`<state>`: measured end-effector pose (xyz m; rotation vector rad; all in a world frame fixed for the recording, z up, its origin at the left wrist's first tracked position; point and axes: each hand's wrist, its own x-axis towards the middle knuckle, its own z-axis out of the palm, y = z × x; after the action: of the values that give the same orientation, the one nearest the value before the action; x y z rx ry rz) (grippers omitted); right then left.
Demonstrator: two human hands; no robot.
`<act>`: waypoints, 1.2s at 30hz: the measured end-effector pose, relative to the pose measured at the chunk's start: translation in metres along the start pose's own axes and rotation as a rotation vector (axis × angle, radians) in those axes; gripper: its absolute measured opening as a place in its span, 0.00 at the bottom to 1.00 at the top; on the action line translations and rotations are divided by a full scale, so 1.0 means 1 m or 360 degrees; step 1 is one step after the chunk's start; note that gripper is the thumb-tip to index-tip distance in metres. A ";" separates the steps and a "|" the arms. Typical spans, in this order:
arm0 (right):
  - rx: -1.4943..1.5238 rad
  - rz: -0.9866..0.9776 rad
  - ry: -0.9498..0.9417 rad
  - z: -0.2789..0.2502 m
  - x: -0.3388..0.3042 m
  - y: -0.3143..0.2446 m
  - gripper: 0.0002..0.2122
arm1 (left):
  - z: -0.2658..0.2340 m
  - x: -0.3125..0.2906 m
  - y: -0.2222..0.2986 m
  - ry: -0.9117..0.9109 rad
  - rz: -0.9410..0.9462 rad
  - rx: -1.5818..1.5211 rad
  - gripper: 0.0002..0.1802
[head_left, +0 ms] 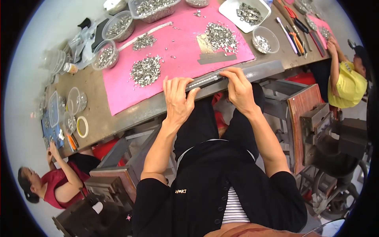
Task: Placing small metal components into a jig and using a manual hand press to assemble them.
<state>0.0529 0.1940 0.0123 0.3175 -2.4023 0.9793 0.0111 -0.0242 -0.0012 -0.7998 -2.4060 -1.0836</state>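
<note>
Holds a strip (205, 81) at the bench's (94, 108) front edge, pinched by nearly closed left hand (178, 98) and right hand (240, 91). Beyond, has metal bits (249, 15) in clear tubs (158, 15), white tray (229, 14) and, sparser, round cup (273, 37).

mat (118, 93): pink | metal pieces (145, 71): silvery | strip (205, 81): dark, silvery row | top (166, 215): black | undershirt (235, 209): white, dark-striped

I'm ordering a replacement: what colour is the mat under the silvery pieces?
The mat is pink; the head view shows it.
</note>
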 end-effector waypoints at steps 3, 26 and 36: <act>-0.0123 -0.0071 -0.0011 0.015 0.008 0.010 0.17 | -0.003 0.007 -0.010 -0.0012 -0.0067 0.0041 0.13; -0.0136 -0.0140 0.0058 0.032 0.008 0.025 0.19 | -0.027 -0.055 -0.009 0.0570 -0.0351 -0.0636 0.18; -0.0137 -0.0144 0.0104 0.032 0.005 0.025 0.19 | -0.078 -0.076 -0.024 0.0252 -0.1471 -0.1514 0.19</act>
<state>0.0265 0.1891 -0.0192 0.3536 -2.3420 0.8307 0.0628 -0.1233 -0.0070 0.2900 -2.0191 -2.5918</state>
